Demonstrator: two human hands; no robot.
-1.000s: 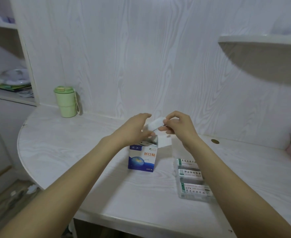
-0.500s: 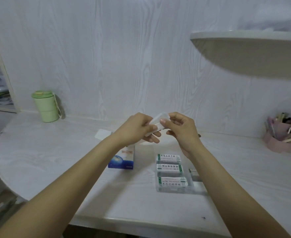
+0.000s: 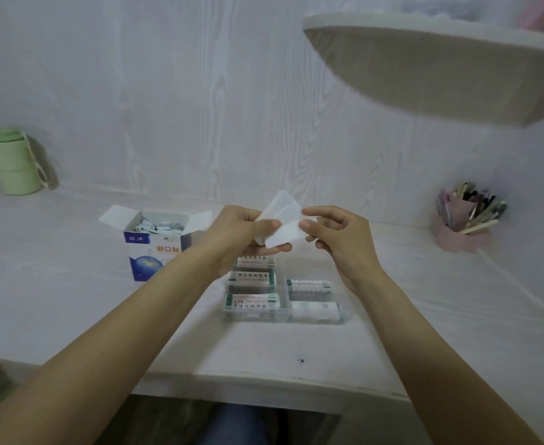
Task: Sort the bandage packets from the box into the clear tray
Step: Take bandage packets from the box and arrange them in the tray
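A blue and white bandage box (image 3: 155, 252) stands open on the white desk, with several packets showing inside. To its right lies the clear tray (image 3: 283, 316), holding several packets in its compartments. Above the tray both hands hold white bandage packets (image 3: 281, 220) in the air. My left hand (image 3: 241, 236) grips them from the left, thumb on top. My right hand (image 3: 331, 232) pinches the lower packet's right edge with thumb and forefinger. How many packets are held is unclear; two white pieces fan apart.
A green lidded cup (image 3: 10, 162) stands at the far left by the wall. A pink holder full of pens (image 3: 463, 220) sits at the right. A curved shelf (image 3: 441, 65) juts out overhead on the right. The desk's front edge (image 3: 264, 380) is near.
The view has swung right and the box now shows its open top. The hands have moved from over the box to above the tray, and the white packets now fan apart between them.
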